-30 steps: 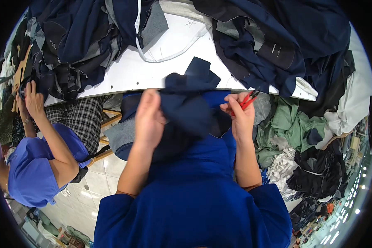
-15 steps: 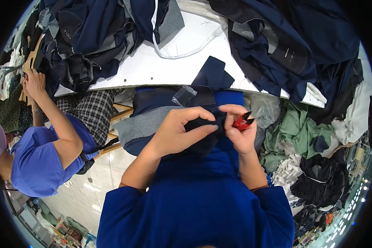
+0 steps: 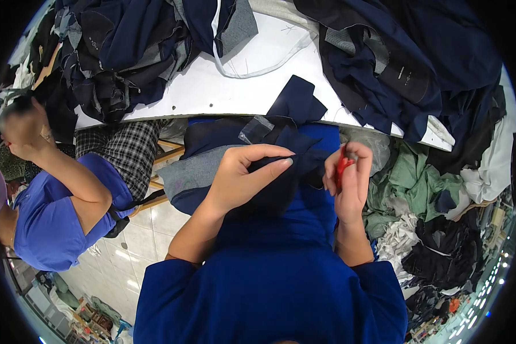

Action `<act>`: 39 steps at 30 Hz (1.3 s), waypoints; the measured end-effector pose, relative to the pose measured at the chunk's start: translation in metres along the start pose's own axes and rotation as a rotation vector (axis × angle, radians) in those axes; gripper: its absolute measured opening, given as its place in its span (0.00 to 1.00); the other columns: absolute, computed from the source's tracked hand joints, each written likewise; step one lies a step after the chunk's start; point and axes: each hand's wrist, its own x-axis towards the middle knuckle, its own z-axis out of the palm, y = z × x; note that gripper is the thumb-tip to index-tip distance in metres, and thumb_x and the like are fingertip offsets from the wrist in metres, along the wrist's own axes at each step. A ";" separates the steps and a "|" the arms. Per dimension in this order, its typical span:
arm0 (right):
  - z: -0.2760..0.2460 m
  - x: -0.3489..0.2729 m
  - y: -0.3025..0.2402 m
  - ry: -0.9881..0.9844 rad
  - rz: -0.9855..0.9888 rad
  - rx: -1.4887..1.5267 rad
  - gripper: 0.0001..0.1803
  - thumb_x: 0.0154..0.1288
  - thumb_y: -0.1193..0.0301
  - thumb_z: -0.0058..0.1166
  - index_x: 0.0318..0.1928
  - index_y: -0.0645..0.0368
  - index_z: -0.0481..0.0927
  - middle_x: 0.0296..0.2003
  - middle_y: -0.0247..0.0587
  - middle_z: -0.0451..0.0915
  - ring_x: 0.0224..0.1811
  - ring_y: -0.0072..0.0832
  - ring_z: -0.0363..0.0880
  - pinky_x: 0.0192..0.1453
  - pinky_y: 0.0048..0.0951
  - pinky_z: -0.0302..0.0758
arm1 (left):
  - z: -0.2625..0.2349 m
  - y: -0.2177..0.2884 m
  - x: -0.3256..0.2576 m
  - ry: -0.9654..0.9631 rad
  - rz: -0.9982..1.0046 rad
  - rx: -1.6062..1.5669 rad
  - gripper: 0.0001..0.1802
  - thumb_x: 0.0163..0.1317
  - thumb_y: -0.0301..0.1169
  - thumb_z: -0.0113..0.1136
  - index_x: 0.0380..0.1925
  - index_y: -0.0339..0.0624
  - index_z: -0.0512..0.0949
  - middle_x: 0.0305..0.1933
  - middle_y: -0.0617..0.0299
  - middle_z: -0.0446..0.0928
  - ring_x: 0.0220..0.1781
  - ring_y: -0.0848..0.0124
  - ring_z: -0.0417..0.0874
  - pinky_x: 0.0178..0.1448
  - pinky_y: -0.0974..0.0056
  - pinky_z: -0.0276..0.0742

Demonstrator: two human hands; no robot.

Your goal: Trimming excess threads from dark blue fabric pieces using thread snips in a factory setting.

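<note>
My left hand (image 3: 235,178) pinches the edge of a dark navy garment piece (image 3: 275,189) between thumb and forefinger. The cloth lies over my lap in front of the table. Just to the right, my right hand (image 3: 350,183) is closed around small red thread snips (image 3: 343,166); their blades are hard to make out now. A grey-lined part (image 3: 183,172) of the cloth spreads out left of my left hand. A small clear plastic piece (image 3: 257,130) lies on the dark cloth beyond it.
Navy and grey garments are heaped on the white table (image 3: 241,97) at left and right. A white strip (image 3: 258,74) curves across it. Green cloth (image 3: 418,178) and other scraps pile up at right. A co-worker in a blue shirt (image 3: 57,218) works at left.
My right hand has moved right, away from my left, and turned with the snips. My left hand has shifted slightly left. The co-worker's hand has moved nearer to them.
</note>
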 end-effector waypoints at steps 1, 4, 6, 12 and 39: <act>-0.006 -0.002 -0.002 -0.078 0.000 -0.070 0.17 0.67 0.71 0.44 0.54 0.63 0.61 0.32 0.40 0.72 0.22 0.15 0.65 0.28 0.13 0.63 | 0.001 -0.001 0.001 0.012 0.032 0.017 0.09 0.57 0.24 0.61 0.38 0.34 0.81 0.36 0.60 0.82 0.37 0.79 0.79 0.43 0.75 0.73; -0.005 -0.006 -0.004 -0.080 -0.044 -0.205 0.16 0.57 0.82 0.56 0.45 0.68 0.70 0.37 0.43 0.79 0.36 0.18 0.76 0.41 0.16 0.71 | 0.003 0.000 0.004 0.015 0.002 -0.059 0.09 0.57 0.24 0.60 0.38 0.34 0.81 0.36 0.60 0.82 0.37 0.79 0.79 0.42 0.76 0.73; -0.004 -0.006 -0.005 -0.046 -0.047 -0.145 0.15 0.55 0.83 0.58 0.44 0.69 0.71 0.34 0.41 0.80 0.35 0.17 0.77 0.40 0.15 0.71 | 0.002 0.001 0.004 0.019 -0.034 -0.071 0.09 0.57 0.24 0.60 0.38 0.34 0.81 0.36 0.60 0.82 0.37 0.79 0.79 0.42 0.76 0.73; 0.000 -0.004 -0.010 -0.040 0.017 -0.178 0.12 0.56 0.83 0.57 0.42 0.71 0.73 0.35 0.43 0.81 0.35 0.17 0.78 0.40 0.15 0.72 | 0.005 0.000 0.002 0.026 -0.046 -0.090 0.09 0.57 0.23 0.60 0.39 0.34 0.81 0.37 0.60 0.82 0.37 0.79 0.79 0.42 0.76 0.73; 0.002 -0.005 0.000 0.011 -0.166 -0.428 0.19 0.51 0.83 0.62 0.43 0.67 0.71 0.36 0.43 0.79 0.37 0.19 0.78 0.43 0.17 0.72 | 0.004 0.006 0.005 -0.004 -0.178 -0.319 0.10 0.59 0.25 0.60 0.41 0.34 0.80 0.38 0.61 0.81 0.38 0.80 0.79 0.45 0.77 0.74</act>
